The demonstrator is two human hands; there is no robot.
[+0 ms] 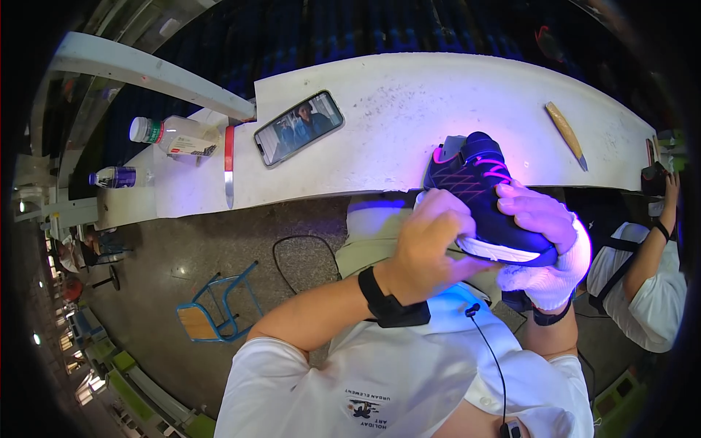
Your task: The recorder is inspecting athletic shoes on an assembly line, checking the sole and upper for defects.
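Black shoe (485, 197) sits in both hands' fingers (444, 206) (544, 212), the large bottle's (181, 136) contents indistinct.

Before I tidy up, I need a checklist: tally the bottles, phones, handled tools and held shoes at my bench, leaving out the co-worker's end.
Larger bottle and smaller bottle: 2
Phone: 1
Red-handled tool and wooden-handled tool: 2
Dark shoe: 1
Total: 6

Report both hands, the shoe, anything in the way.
Right hand, partly gloved, gripping dark shoe near toe. Left hand, bare, fingers curled at its white sole. Phone, red-handled blade, wood-handled blade on table, apart from shoe.
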